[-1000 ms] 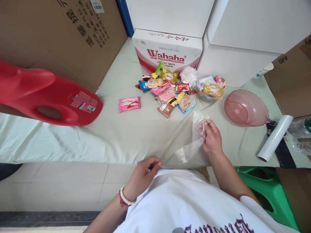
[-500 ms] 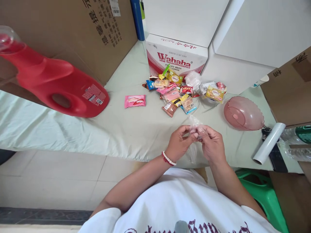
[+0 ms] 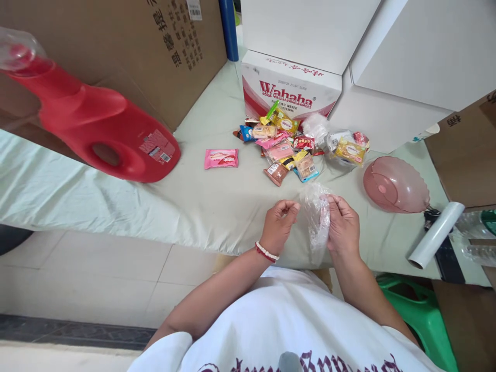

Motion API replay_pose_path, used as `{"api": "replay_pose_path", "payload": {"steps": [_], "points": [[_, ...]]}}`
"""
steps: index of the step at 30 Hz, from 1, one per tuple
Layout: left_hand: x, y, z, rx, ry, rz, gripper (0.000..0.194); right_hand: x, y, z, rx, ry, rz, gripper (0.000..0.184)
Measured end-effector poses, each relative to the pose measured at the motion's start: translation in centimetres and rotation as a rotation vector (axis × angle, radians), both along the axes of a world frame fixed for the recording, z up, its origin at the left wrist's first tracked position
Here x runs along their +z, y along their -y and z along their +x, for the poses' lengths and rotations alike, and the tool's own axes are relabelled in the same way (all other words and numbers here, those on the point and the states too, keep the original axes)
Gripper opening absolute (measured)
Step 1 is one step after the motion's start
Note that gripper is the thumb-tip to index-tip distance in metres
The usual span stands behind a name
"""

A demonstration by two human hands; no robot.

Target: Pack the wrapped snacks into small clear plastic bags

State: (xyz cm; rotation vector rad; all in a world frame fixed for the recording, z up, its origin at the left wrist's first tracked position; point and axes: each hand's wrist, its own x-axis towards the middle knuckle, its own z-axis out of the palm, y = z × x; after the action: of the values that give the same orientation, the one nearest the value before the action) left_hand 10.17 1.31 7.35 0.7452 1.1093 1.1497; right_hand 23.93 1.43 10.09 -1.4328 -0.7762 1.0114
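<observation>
A crumpled clear plastic bag (image 3: 314, 219) hangs between my hands, near the front edge of the cloth-covered table. My right hand (image 3: 343, 225) pinches its right side between thumb and fingers. My left hand (image 3: 279, 223), wearing a bead bracelet (image 3: 266, 251), has its thumb and fingertips pinched together at the bag's left edge; the thin film there is hard to see. Beyond the bag lies a pile of wrapped snacks (image 3: 281, 150). To their left, a pink nabati wafer packet (image 3: 221, 158) lies by itself. A clear bag of snacks (image 3: 349, 148) rests at the pile's right.
A pink translucent bowl (image 3: 397, 184) and a white roll (image 3: 436, 235) are on the right, with plastic bottles (image 3: 478, 225) beside them. A large red jug (image 3: 104, 129) stands left. Behind are a Wahaha carton (image 3: 290, 85) and a brown box (image 3: 127, 46). A green stool (image 3: 420, 315) stands below.
My hands have moved apart, the left one shifting left. The plastic bag, bunched between both hands before, is now spread wider. The view has shifted slightly.
</observation>
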Motion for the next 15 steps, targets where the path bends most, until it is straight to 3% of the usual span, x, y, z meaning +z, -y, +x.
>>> {"api": "replay_pose_path", "payload": {"steps": [3,8,15], "points": [[-0.3,0.0,0.1,0.029,-0.008,-0.055,0.036,-0.1,-0.1,0.0,-0.003,0.042,0.018,0.032],[-0.5,0.1,0.5,-0.038,0.000,-0.104,0.039,-0.5,-0.1,-0.1,0.003,0.084,0.028,0.032],[-1.1,0.0,0.6,-0.074,-0.023,-0.033,0.033,-1.4,-0.3,0.7,-0.019,0.189,0.100,0.033]]}}
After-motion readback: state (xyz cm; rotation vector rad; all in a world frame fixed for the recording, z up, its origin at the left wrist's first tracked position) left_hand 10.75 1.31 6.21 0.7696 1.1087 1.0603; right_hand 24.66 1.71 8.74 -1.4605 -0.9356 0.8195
